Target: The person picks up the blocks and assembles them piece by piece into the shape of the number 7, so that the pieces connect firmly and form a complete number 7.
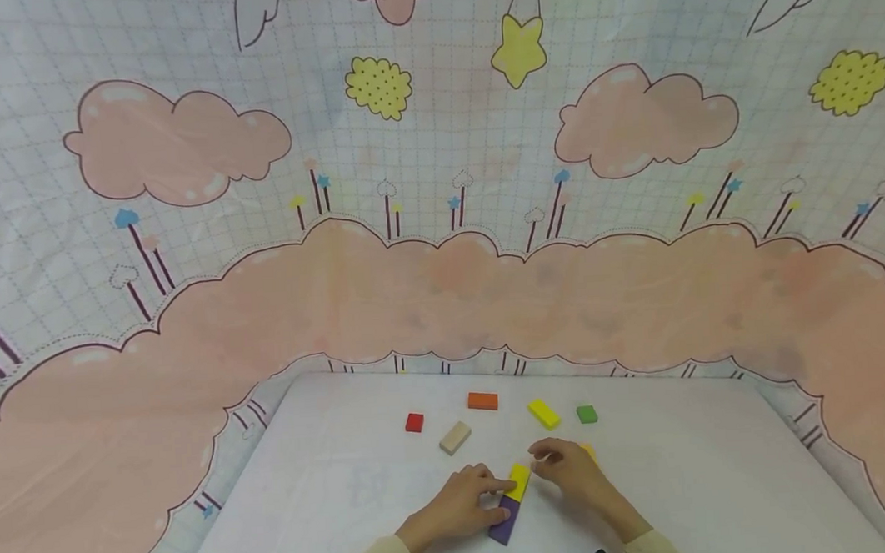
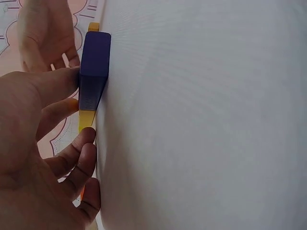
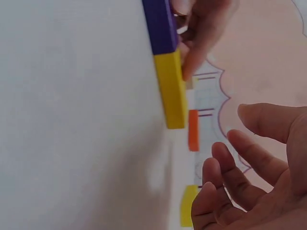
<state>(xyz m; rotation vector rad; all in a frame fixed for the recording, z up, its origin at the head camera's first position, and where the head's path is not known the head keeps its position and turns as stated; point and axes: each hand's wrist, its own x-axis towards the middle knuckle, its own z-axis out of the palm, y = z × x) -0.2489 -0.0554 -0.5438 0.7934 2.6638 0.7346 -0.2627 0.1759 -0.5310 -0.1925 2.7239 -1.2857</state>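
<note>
A purple block (image 1: 506,527) and a yellow block (image 1: 520,475) lie end to end in a slanted row on the white table. My left hand (image 1: 462,503) rests along the row's left side, its thumb against the purple block (image 2: 95,57) and its index fingertip at the yellow one. Its other fingers curve loosely near the tabletop in the left wrist view. To the right of the row's far end, my right hand (image 1: 571,473) hovers with relaxed, slightly bent fingers. Nothing sits between its thumb and fingers (image 3: 230,175) in the right wrist view.
Beyond the hands lie a red block (image 1: 414,422), a beige block (image 1: 455,438), an orange block (image 1: 482,401), a second yellow block (image 1: 544,414) and a green block (image 1: 587,414). Another yellow-orange piece (image 1: 589,450) is partly hidden behind the right hand. A patterned cloth (image 1: 444,301) surrounds the white table (image 1: 310,467).
</note>
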